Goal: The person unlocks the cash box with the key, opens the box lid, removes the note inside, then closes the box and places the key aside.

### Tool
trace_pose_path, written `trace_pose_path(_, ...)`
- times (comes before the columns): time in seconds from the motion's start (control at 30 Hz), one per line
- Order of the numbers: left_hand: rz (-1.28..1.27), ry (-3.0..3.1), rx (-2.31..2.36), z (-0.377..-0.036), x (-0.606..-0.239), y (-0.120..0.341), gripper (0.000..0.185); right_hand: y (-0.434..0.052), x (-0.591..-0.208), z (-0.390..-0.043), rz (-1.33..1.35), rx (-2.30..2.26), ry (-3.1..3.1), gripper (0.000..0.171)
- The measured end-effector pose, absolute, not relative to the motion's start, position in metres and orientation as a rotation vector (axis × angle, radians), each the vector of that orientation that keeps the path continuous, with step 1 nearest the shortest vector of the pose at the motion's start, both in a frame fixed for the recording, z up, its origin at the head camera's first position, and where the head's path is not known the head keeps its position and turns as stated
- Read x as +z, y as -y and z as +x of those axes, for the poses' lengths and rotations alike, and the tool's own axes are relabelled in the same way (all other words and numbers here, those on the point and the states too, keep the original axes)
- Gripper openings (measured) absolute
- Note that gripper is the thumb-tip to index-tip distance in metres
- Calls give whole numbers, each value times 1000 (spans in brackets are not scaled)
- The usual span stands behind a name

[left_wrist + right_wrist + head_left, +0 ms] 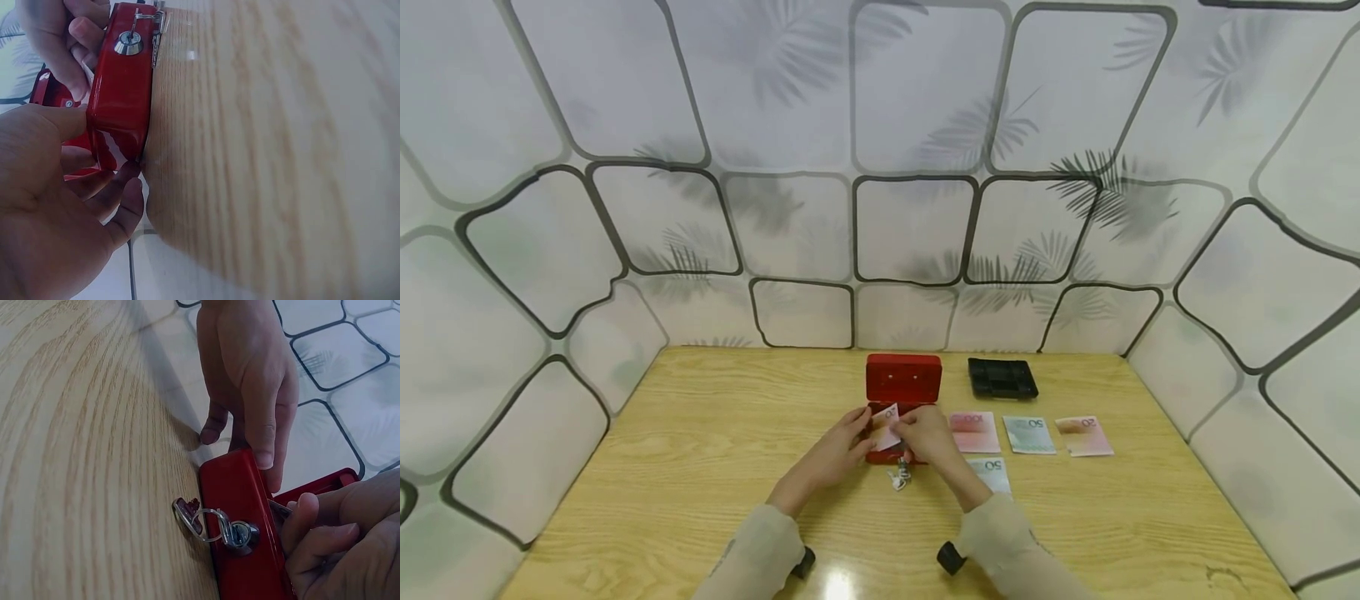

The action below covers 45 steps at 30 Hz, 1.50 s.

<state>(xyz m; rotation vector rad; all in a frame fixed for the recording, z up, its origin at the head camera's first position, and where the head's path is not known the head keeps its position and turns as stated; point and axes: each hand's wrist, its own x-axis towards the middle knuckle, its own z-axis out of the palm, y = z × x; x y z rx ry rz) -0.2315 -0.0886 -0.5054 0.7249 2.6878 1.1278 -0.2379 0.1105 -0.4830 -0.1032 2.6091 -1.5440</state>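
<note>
A red cash box [903, 367] stands on the wooden table with its lid raised. Keys on a ring [898, 478] hang from the lock [129, 42] on its front. My left hand [833, 452] grips the box's left end, thumb at the top edge and fingers around the corner in the left wrist view. A pink-orange 20 banknote [886, 427] is tilted over the box opening. My right hand [931, 435] pinches that note by its right edge. Much of the box interior is hidden by the hands and note.
Right of the box lie a pink 100 note [974, 432], a green 50 note [1030, 435] and another 20 note [1084, 436]. A second 50 note [992, 473] is partly behind my right forearm. A black tray [1002, 378] sits farther back, before the patterned wall.
</note>
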Motion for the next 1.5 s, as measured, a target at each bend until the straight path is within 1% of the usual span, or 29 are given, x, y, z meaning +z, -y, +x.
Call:
trace_pose_path(0.33,779,-2722,1152,-233,-509,87,56,-113,-484,-234,-103,-1634,-2635,26)
trace_pose_path(0.77,742,-2711,1137,-233,-510,88,60,-126,-481,-230,-2,-1727,-2627,16)
trace_pose_path(1.13,705,-2708,1129,-233,-509,88,62,-133,-459,-229,86,-1795,-2577,15)
trace_pose_path(1.27,668,-2702,1125,-234,-509,87,62,-138,-453,-228,60,-1807,-2601,15)
trace_pose_path(1.5,709,-2708,1146,-233,-509,87,59,-159,-440,-222,-11,-1871,-2589,16)
